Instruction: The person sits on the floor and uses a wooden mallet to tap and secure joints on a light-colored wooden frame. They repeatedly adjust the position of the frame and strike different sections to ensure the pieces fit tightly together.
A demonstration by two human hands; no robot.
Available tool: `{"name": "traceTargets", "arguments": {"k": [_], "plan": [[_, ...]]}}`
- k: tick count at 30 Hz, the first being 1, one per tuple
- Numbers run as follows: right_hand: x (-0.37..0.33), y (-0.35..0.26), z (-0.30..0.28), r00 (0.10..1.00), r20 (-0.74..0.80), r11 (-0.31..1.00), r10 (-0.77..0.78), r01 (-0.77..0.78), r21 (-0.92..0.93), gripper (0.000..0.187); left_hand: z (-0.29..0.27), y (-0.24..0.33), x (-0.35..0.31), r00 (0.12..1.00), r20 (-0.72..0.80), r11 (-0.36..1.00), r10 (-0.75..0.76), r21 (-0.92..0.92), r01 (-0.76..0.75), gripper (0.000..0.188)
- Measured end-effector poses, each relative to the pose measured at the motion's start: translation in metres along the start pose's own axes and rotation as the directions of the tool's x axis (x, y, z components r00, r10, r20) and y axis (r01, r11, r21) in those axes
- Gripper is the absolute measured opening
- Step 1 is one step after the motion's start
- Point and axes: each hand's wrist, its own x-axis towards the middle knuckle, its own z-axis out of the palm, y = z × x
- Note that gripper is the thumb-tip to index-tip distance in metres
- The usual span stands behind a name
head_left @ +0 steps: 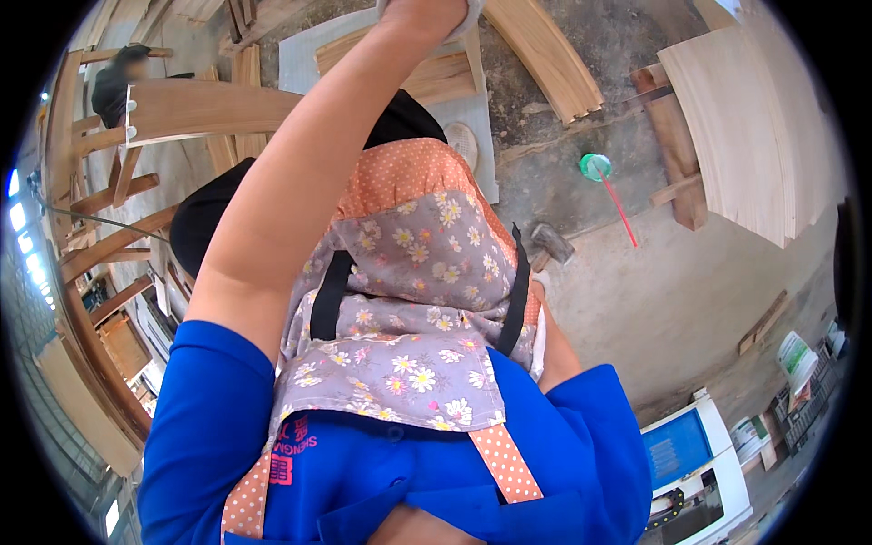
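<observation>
- Head view, upper left: another person [111, 86] in dark clothing, beside a timber frame [77, 136].
- Right of them, a broad plank [204, 111] lies crosswise, partly hidden by the outstretched left arm.
- Top centre: the left hand [425, 13], a white cuff at its wrist, is cut off by the frame's edge; I cannot tell whether its grip is open or closed. Boards [447, 80] on a pale sheet [486, 168] lie nearest it.
- Just right of centre: the right hand [542, 280] shows only a bit of white beside the apron [427, 236]. A hammer [553, 243] is just above, its handle toward the hand; that grip is hidden, so I cannot tell.
- Farther right: a green cup [596, 166] with a red stick [621, 213], on the floor [654, 291].
- Upper right: stacked panels [740, 127].
- Lower right: a white-and-blue machine [727, 463].
</observation>
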Motion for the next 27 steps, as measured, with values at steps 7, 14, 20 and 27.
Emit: {"name": "traceTargets", "arguments": {"k": [7,14,20,27], "plan": [[0.010,-0.057,-0.054,0.960,-0.010,0.922,-0.279,0.271,0.278,0.041,0.002,-0.005,-0.002,0.998,0.006,0.993,-0.063,-0.097,0.063,0.032],[0.000,-0.189,-0.165,0.911,0.186,0.685,-0.369,0.131,0.717,0.019,-0.005,0.005,-0.006,0.982,0.071,0.982,-0.175,-0.060,0.179,0.033],[0.038,-0.251,-0.141,0.838,-0.269,0.817,-0.474,0.533,0.220,0.022,0.002,0.004,-0.002,0.986,0.052,0.984,-0.157,-0.071,0.161,0.033],[0.001,-0.261,-0.180,0.871,-0.042,0.855,-0.489,0.488,0.174,0.027,-0.012,0.004,-0.014,0.978,0.127,0.974,-0.165,-0.137,0.182,0.039]]}}
